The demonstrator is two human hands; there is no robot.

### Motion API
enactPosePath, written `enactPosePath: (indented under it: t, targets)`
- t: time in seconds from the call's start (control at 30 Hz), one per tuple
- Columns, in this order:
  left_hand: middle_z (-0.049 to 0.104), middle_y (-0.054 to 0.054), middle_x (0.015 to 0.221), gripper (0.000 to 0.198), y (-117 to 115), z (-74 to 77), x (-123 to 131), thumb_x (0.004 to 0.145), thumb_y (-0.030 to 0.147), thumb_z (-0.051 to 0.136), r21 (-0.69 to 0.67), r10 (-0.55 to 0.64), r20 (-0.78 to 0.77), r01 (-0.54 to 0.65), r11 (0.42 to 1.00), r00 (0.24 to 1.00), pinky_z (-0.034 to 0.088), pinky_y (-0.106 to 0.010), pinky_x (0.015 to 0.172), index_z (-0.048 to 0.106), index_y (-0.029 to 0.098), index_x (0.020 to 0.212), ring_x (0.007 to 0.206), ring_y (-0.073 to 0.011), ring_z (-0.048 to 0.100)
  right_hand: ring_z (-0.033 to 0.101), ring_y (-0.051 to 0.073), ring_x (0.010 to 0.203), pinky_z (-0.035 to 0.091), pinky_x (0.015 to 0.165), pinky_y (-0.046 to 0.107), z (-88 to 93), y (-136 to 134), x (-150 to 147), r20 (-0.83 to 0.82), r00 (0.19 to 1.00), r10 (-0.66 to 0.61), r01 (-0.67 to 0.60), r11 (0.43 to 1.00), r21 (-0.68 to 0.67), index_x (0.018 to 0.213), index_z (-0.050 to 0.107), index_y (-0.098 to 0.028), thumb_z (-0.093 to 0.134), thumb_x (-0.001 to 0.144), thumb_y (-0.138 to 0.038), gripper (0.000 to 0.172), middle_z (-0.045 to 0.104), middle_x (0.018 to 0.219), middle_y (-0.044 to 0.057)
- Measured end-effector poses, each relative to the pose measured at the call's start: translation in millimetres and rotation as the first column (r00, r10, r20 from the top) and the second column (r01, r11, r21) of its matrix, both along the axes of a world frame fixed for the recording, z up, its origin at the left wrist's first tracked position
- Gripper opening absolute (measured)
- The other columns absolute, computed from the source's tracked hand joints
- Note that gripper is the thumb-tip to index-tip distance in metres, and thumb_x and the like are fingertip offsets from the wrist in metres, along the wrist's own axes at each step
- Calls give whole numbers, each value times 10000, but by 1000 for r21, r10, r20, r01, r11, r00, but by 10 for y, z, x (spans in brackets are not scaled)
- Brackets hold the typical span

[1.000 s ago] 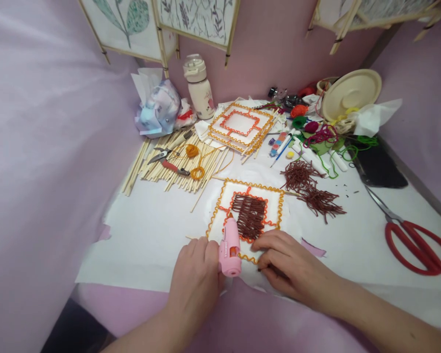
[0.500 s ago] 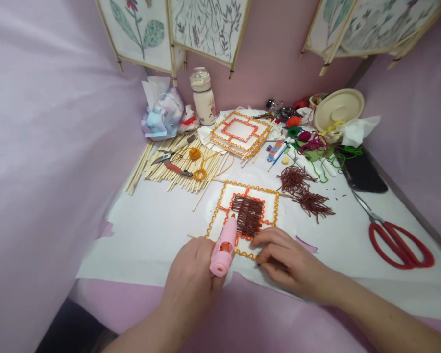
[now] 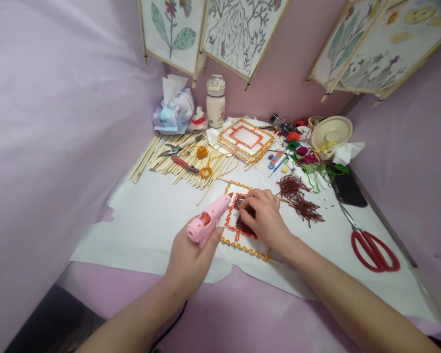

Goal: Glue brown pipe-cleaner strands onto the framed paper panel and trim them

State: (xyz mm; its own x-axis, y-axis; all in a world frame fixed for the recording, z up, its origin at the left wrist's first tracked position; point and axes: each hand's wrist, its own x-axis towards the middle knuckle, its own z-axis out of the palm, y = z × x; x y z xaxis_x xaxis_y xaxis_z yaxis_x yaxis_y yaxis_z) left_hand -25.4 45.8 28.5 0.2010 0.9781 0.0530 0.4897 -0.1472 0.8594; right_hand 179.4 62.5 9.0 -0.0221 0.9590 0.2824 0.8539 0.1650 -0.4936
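Note:
My left hand [image 3: 191,255] grips a pink hot glue gun [image 3: 206,223], its nozzle tilted toward a white square frame trimmed with orange and yellow braid [image 3: 244,250]. The nozzle hangs just above the frame's left side. My right hand [image 3: 260,215] rests on the frame, fingertips gathered on brown yarn strands [image 3: 242,226] in its middle. That hand hides most of the strands and the frame's upper right part. A loose pile of brown yarn pieces [image 3: 297,198] lies to the right of my right hand.
A black cord [image 3: 169,328] runs down below my left forearm. Bamboo sticks [image 3: 183,164] with pliers [image 3: 178,159] lie behind, beside a second braided frame [image 3: 246,141]. Red-handled scissors [image 3: 373,252] lie at right. Yarn balls, paint pens and a beige plate [image 3: 331,132] crowd the back right.
My left hand has raised the glue gun and tipped its nozzle rightward over the frame. My right hand has moved from the frame's lower edge onto the brown strands. The view has shifted.

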Motion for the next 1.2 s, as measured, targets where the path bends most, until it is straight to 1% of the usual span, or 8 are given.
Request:
enactPosePath:
  t: [0.07, 0.23, 0.43, 0.57, 0.77, 0.97, 1.07, 1.2]
  targets:
    - [625, -21, 783, 339, 24, -9, 7, 904, 461, 538, -8, 19, 39, -18, 1000, 999, 461, -275, 669, 645, 147, 976, 731, -179, 581, 478, 226, 967, 303, 843, 399, -35, 21, -60, 62, 998, -4, 4, 1000, 3, 781, 641, -217, 599, 887, -199, 116, 636, 963, 30]
    - [648, -26, 817, 342, 51, -37, 20, 899, 457, 548, -38, 8, 85, -5, 999, 996, 470, -276, 682, 655, 143, 986, 750, -183, 595, 468, 242, 965, 287, 830, 411, -89, 42, -114, 172, 985, -23, 19, 999, 26, 761, 655, -213, 591, 897, -217, 150, 641, 965, 57]
    - [692, -63, 972, 376, 52, -48, 16, 903, 468, 553, -78, 1, 86, 6, 997, 996, 487, -300, 750, 654, 149, 1074, 881, -218, 633, 465, 241, 972, 280, 838, 415, -135, 57, -127, 254, 967, -34, 22, 999, 47, 766, 664, -210, 592, 894, -208, 147, 642, 963, 56]
    - [702, -78, 1020, 384, 59, -52, 20, 907, 466, 550, -82, -4, 76, 10, 997, 997, 500, -313, 781, 657, 153, 1102, 968, -247, 646, 463, 242, 974, 276, 841, 419, -158, 67, -136, 274, 961, -39, 25, 998, 54, 772, 667, -204, 590, 891, -199, 142, 640, 960, 66]
    - [712, -73, 1036, 423, 65, -85, 21, 907, 466, 557, -60, -3, 85, 8, 998, 996, 512, -319, 802, 655, 151, 1171, 991, -251, 652, 460, 244, 961, 269, 829, 420, -180, 90, -153, 290, 955, -68, 54, 997, 54, 751, 667, -205, 594, 882, -200, 151, 637, 924, 65]
    - [707, -71, 1122, 435, 83, -66, 27, 913, 455, 552, -42, -18, 88, 22, 999, 996, 499, -332, 885, 640, 175, 1233, 1055, -253, 639, 473, 252, 970, 271, 809, 420, -104, 53, -131, 255, 965, -61, 51, 998, 44, 789, 696, -223, 622, 884, -251, 124, 652, 944, 54]
    - [711, -73, 1099, 423, 98, -53, 33, 914, 452, 547, -36, -22, 80, 25, 999, 997, 486, -340, 916, 649, 174, 1216, 1073, -259, 633, 473, 251, 976, 274, 827, 427, -50, -27, -82, 249, 967, -46, 27, 997, 76, 867, 719, -238, 617, 905, -290, 121, 649, 977, 55]
    - [715, -63, 1063, 400, 99, -63, 30, 921, 451, 538, -17, -23, 70, 24, 1000, 997, 491, -331, 882, 658, 186, 1195, 1049, -253, 641, 465, 245, 979, 272, 854, 436, -50, -118, -21, 275, 961, 23, -59, 991, 122, 962, 738, -275, 572, 939, -289, 169, 634, 998, 59]
